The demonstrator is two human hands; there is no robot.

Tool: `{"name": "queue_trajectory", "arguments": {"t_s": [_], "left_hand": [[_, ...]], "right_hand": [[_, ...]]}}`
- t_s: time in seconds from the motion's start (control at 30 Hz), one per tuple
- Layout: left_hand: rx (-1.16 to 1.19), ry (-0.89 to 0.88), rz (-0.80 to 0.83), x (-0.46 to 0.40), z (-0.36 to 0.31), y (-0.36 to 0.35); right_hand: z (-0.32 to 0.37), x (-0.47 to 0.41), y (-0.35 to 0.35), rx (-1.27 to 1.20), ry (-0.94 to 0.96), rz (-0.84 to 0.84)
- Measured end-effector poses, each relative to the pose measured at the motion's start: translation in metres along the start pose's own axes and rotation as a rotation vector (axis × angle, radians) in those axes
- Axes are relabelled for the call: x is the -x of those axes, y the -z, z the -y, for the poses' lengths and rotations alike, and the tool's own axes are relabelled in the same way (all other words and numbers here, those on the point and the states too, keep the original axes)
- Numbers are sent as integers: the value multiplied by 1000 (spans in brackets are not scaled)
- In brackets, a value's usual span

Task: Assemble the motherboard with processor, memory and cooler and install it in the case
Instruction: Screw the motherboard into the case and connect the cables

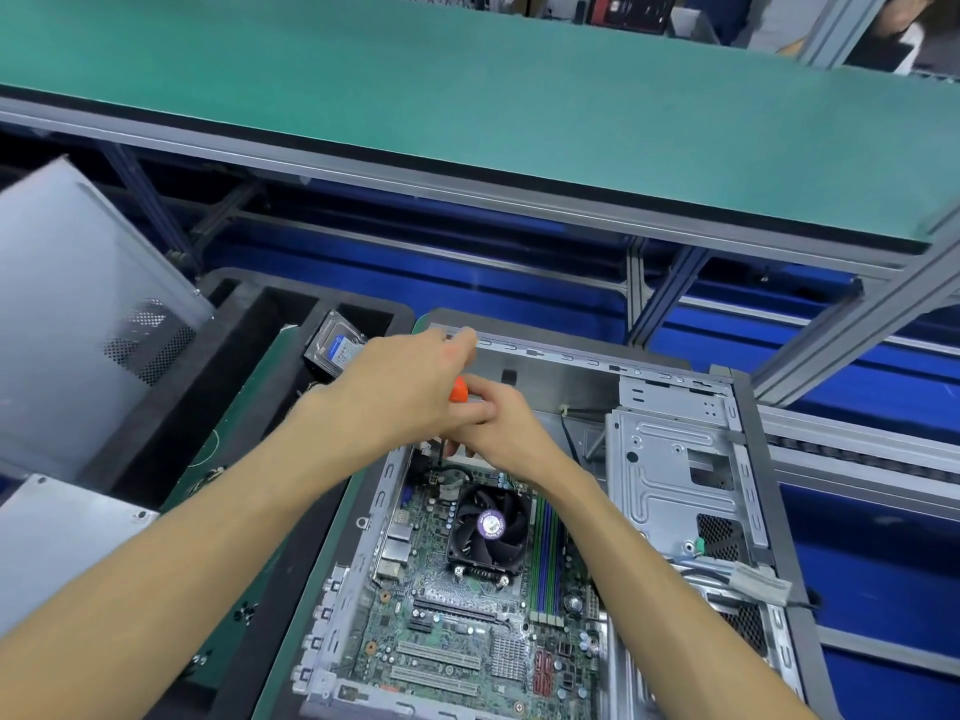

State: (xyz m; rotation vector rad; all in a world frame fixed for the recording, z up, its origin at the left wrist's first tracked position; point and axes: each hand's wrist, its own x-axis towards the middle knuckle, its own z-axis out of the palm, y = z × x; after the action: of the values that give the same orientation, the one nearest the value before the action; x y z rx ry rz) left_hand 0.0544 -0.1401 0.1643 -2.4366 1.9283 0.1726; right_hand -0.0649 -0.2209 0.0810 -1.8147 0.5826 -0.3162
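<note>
The green motherboard (457, 621) lies inside the open grey case (670, 459). A black cooler fan (488, 527) sits on it, with memory slots (545, 553) to its right. Both hands meet above the board's far end. My left hand (405, 387) is closed over the top of an orange-handled screwdriver (459, 389). My right hand (498, 423) grips the tool lower down, fingers curled around it. The screwdriver's tip is hidden behind the hands.
A hard drive (337, 350) leans in a black foam tray (249, 366) to the left. A grey side panel (78, 314) stands at far left. The drive cage (680, 475) fills the case's right side. A green shelf (467, 106) runs overhead.
</note>
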Motion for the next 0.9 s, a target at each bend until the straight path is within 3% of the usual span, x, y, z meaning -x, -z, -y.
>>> {"name": "queue_trajectory", "arguments": {"t_s": [0.07, 0.23, 0.3, 0.37, 0.43, 0.5, 0.6, 0.67, 0.77, 0.83, 0.9], "left_hand": [[-83, 82, -49, -2, -1, -6], [207, -173, 213, -2, 5, 5], [181, -171, 77, 0, 1, 4], [-23, -22, -80, 1, -6, -4], [-97, 109, -121, 0, -8, -10], [-19, 61, -65, -2, -5, -10], [174, -154, 176, -3, 4, -1], [172, -166, 122, -2, 2, 1], [-41, 50, -48, -2, -3, -4], [-4, 41, 8, -4, -3, -3], [147, -78, 158, -6, 1, 5]], "right_hand": [[-1, 0, 0, -13, 17, 1], [-5, 2, -2, -43, 17, 8], [-5, 0, -2, -50, 6, 2], [-6, -2, -2, -52, 7, 7], [-7, -2, -4, -45, 33, 8], [-9, -1, -5, -49, 31, 18], [-12, -1, -5, -51, -15, 41], [-11, -1, -5, -45, -27, 46], [-8, -2, -5, -70, 16, 55], [-8, -2, -5, -75, 18, 49], [-9, -1, -4, -52, -7, 45]]}}
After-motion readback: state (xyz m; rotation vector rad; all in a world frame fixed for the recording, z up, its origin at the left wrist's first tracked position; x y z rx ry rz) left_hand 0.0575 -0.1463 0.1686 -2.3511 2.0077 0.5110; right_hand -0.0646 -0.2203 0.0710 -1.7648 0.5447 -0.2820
